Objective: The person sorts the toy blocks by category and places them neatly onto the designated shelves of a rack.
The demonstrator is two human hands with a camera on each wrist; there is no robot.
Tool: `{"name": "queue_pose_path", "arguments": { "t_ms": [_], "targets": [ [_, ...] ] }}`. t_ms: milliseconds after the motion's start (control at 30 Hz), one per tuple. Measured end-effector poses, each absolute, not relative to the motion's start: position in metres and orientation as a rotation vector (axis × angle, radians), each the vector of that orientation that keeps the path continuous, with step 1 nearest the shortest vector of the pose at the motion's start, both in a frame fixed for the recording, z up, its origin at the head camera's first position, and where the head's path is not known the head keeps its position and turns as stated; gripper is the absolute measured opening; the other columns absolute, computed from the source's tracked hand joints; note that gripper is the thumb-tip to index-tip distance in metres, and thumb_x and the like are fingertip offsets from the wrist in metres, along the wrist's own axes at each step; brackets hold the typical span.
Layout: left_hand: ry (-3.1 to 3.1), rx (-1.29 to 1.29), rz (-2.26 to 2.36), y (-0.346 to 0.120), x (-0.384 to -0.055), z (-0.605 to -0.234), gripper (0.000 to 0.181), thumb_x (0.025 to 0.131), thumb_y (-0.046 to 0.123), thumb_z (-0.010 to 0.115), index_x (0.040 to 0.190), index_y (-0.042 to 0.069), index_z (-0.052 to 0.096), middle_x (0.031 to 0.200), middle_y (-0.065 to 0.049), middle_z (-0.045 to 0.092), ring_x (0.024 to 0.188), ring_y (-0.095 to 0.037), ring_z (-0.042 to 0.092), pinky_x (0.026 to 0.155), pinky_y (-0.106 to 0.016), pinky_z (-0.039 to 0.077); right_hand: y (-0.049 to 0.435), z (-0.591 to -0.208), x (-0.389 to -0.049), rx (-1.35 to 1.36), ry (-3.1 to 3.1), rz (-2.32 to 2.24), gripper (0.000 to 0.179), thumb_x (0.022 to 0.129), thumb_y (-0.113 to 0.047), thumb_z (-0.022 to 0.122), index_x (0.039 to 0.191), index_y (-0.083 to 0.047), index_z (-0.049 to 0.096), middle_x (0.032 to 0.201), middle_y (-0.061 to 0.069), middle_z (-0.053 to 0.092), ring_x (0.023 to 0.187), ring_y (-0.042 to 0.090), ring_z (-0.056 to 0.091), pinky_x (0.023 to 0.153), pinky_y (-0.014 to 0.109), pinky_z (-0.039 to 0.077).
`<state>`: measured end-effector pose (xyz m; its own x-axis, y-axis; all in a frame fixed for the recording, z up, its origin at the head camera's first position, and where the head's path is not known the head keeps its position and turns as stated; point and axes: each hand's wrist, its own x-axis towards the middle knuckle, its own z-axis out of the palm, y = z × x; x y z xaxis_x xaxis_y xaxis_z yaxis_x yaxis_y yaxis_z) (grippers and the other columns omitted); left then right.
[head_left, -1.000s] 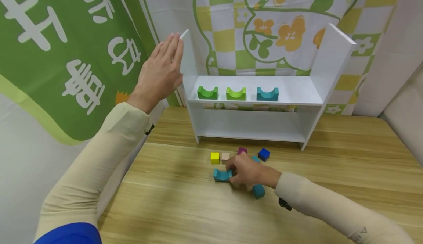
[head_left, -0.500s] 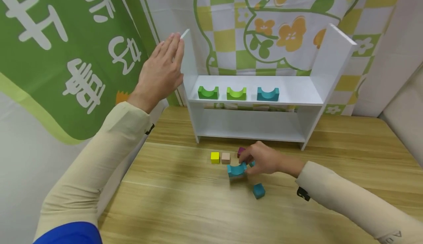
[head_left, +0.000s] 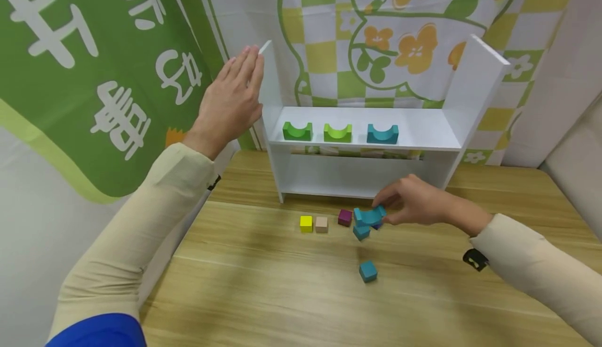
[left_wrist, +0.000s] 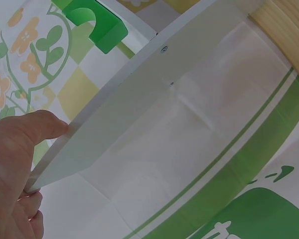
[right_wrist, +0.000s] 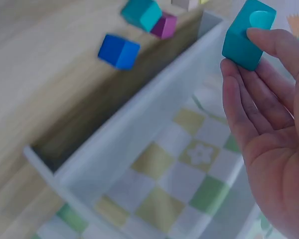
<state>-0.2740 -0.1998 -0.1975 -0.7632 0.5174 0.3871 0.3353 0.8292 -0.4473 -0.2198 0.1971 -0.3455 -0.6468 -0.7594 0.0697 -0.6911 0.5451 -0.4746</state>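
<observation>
My right hand (head_left: 418, 200) pinches a teal block with a half-round notch (head_left: 369, 216) between thumb and fingertips, lifted over the table in front of the shelf. In the right wrist view the thumb presses one face of this block (right_wrist: 249, 35). My left hand (head_left: 230, 101) grips the left side panel of the white shelf (head_left: 268, 83) near its top. The left wrist view has the thumb on one side of that panel (left_wrist: 109, 119) and curled fingers on the other. Three notched blocks stand in a row on the upper board: green (head_left: 297, 131), lime (head_left: 337, 134) and teal (head_left: 382, 134).
On the wooden table (head_left: 263, 284) lie small cubes: yellow (head_left: 306, 223), beige (head_left: 322, 224), purple (head_left: 345, 217), teal (head_left: 361, 231), another teal cube (head_left: 368, 271) nearer me, and a blue cube (right_wrist: 119, 51). A patterned curtain (head_left: 324, 33) hangs behind the shelf.
My right hand has lifted the notched teal block off the table and carried it right and toward the shelf. My left hand has stayed on the side panel.
</observation>
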Motion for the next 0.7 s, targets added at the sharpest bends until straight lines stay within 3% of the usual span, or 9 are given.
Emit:
{"name": "queue_pose_path", "arguments": {
  "t_ms": [433, 700],
  "targets": [
    [-2.512, -0.627, 0.494, -0.199, -0.274, -0.197, 0.078, 0.107, 0.02, 0.051, 0.165, -0.011, 0.009, 0.175, -0.029, 0.01, 0.165, -0.041, 0.015, 0.136, -0.049, 0.015, 0.242, -0.289, -0.22, -1.015, 2.81, -0.665, 0.029, 0.088, -0.015, 0.085, 0.117, -0.018, 0.081, 0.117, 0.0, 0.081, 0.104, 0.02, 0.079, 0.087, 0.032, 0.067],
    [-2.514, -0.623, 0.503, -0.2, -0.274, -0.197, 0.08, 0.107, 0.022, 0.052, 0.165, -0.011, 0.008, 0.175, -0.029, 0.01, 0.165, -0.041, 0.015, 0.136, -0.05, 0.015, 0.264, -0.254, -0.229, -0.832, 2.876, -0.621, 0.029, 0.091, -0.018, 0.084, 0.12, -0.015, 0.08, 0.118, 0.007, 0.08, 0.107, 0.025, 0.079, 0.085, 0.034, 0.067]
  ]
}}
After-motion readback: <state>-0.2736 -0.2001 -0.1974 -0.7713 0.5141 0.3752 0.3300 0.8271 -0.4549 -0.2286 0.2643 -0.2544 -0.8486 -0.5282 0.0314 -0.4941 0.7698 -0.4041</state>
